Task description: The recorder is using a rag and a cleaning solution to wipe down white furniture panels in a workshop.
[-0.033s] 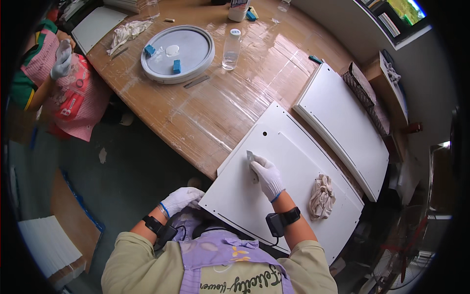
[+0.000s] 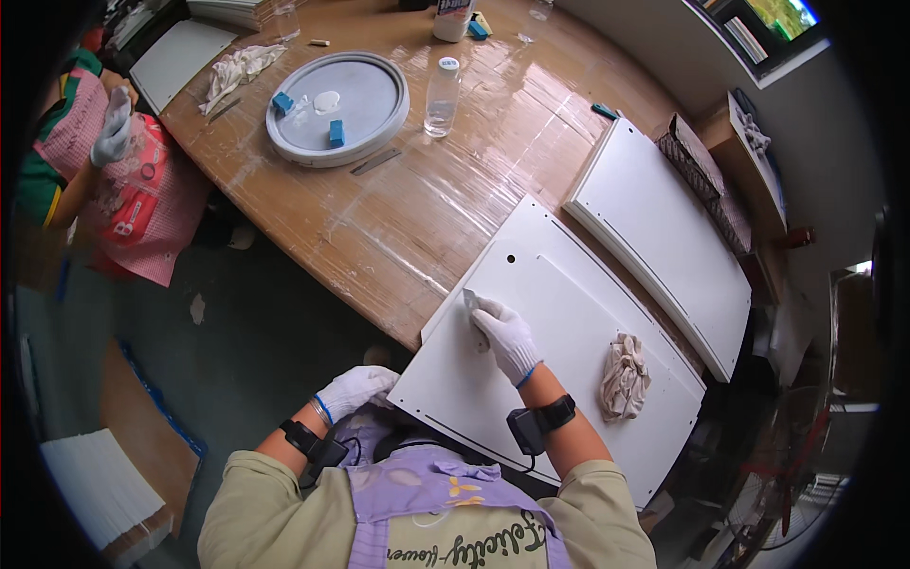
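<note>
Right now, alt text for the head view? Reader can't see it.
A white-gloved right hand holds a small flat blade at a white panel; the gloved left hand is at the panel's near-left corner. A crumpled cloth lies on the panel, and a round grey tray with two blue blocks sits beyond on a brown table.

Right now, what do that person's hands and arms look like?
The left hand and right hand wear white knit gloves with blue-edged cuffs. Black straps hold dark boxy devices with cables on both forearms. The sleeves are short, pale olive.
</note>
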{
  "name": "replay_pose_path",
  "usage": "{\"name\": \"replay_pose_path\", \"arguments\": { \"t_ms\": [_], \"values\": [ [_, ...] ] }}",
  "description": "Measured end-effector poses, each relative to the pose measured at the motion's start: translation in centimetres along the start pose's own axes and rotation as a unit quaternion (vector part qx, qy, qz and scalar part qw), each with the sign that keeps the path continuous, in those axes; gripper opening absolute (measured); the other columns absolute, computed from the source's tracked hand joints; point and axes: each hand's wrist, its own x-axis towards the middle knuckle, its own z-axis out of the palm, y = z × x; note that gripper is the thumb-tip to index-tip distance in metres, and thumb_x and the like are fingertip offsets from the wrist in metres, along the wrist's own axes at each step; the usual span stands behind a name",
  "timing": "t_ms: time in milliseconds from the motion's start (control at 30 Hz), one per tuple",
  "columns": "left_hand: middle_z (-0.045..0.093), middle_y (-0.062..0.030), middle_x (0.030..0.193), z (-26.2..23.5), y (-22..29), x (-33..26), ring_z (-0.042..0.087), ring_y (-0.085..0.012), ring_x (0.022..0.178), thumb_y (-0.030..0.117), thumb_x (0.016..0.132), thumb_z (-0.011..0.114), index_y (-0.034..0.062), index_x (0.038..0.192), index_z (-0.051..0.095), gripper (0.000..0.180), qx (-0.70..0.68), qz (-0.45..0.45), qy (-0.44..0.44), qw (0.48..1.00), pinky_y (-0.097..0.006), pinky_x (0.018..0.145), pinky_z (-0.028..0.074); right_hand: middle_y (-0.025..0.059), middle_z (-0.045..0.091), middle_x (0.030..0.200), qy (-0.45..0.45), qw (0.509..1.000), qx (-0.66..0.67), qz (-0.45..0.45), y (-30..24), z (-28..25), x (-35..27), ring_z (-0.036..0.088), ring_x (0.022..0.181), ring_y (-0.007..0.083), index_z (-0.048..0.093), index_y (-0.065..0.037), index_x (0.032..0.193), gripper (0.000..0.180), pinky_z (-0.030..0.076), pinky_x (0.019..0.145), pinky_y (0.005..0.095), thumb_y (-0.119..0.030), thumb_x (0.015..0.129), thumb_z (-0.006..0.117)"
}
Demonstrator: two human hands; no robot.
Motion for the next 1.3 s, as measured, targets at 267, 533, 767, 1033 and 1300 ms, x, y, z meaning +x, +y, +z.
{"name": "replay_pose_path", "arguments": {
  "t_ms": [267, 533, 767, 1033, 1300],
  "values": [
    [0.065, -0.0034, 0.086, 0.2, 4.4, 1.5, 0.061, -0.0098, 0.077, 0.032, 0.091, 0.060, -0.0006, 0.109, 0.063, 0.037, 0.134, -0.041, -0.113, 0.984, -0.024, 0.070, 0.049, 0.0119, 0.060, 0.102, 0.124, 0.946, -0.234, -0.188, -1.8, 6.3, 6.3, 0.063, 0.086, 0.0231, 0.050, -0.003, 0.128, 0.043, 0.052, 0.076, 0.0356, -0.017, 0.088, 0.056],
    [0.066, -0.0061, 0.090, 0.1, 3.9, 4.6, 0.059, -0.0127, 0.080, 0.039, 0.092, 0.056, -0.0017, 0.109, 0.064, 0.045, 0.189, -0.036, -0.121, 0.974, -0.027, 0.074, 0.048, 0.0155, 0.036, 0.147, 0.521, 0.565, -0.636, 0.064, 3.2, -15.9, -4.9, 0.029, 0.136, 0.0382, 0.040, -0.023, 0.142, 0.072, 0.016, 0.113, 0.0552, -0.051, 0.080, 0.063],
    [0.067, -0.0119, 0.106, 1.2, 3.3, 5.9, 0.062, -0.0165, 0.093, 0.040, 0.096, 0.051, -0.0039, 0.118, 0.059, 0.050, 0.178, -0.009, -0.108, 0.978, -0.030, 0.084, 0.049, 0.0162, 0.025, 0.153, 0.501, 0.700, -0.493, 0.126, 6.5, -11.9, -4.7, 0.016, 0.142, 0.0373, 0.027, -0.019, 0.148, 0.087, 0.009, 0.114, 0.0554, -0.067, 0.079, 0.051],
    [0.067, -0.0091, 0.102, 2.6, 3.4, 4.7, 0.062, -0.0171, 0.087, 0.031, 0.096, 0.052, -0.0045, 0.117, 0.059, 0.042, 0.111, -0.013, -0.023, 0.993, -0.030, 0.080, 0.049, 0.0177, 0.040, 0.143, 0.244, 0.747, -0.568, -0.244, 1.3, -4.8, 2.4, 0.032, 0.136, 0.0388, 0.039, -0.020, 0.142, 0.077, 0.016, 0.112, 0.0576, -0.051, 0.077, 0.064],
    [0.064, -0.0097, 0.107, 4.4, 1.4, 5.1, 0.059, -0.0178, 0.094, 0.026, 0.095, 0.053, -0.0052, 0.115, 0.059, 0.037, 0.034, 0.098, 0.133, 0.986, -0.031, 0.087, 0.047, 0.0128, 0.039, 0.144, 0.501, 0.670, -0.548, -0.024, 11.8, -31.0, -10.4, 0.031, 0.136, 0.0328, 0.038, -0.021, 0.143, 0.075, 0.017, 0.114, 0.0502, -0.060, 0.082, 0.055]
  ]
}}
